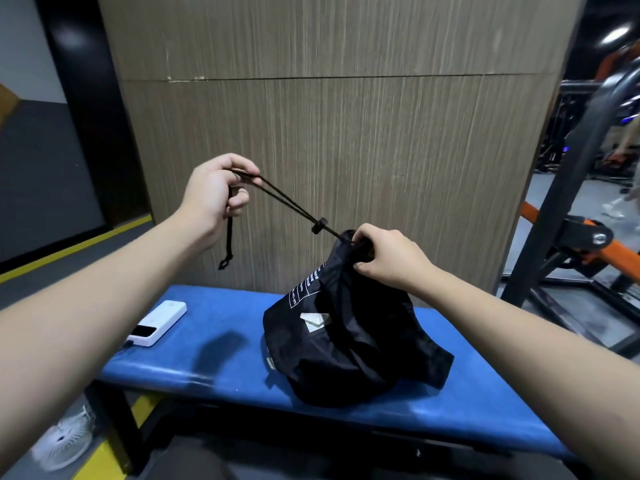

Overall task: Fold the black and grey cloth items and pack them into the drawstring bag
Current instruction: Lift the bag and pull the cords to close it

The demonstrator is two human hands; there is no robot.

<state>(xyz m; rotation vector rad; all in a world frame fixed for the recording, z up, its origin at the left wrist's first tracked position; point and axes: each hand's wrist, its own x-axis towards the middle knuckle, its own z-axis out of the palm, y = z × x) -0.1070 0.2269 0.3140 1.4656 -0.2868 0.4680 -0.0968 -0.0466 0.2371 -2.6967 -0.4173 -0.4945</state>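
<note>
A black drawstring bag [346, 344] with white print sits bulging on the blue padded bench [214, 362]. Its mouth is gathered tight at the top. My right hand [388, 258] grips the gathered neck of the bag. My left hand [214, 188] is raised up and to the left, pinching the black drawstring [284, 202], which runs taut down to the bag through a small cord lock [319, 225]. The cord's loose end dangles below my left hand. No black or grey cloth items show outside the bag.
A white power bank [157, 322] lies on the bench's left part. A wood-grain wall panel [329, 133] stands right behind the bench. Black and orange gym equipment [581, 237] is at the right. A small white fan [65, 441] sits on the floor at lower left.
</note>
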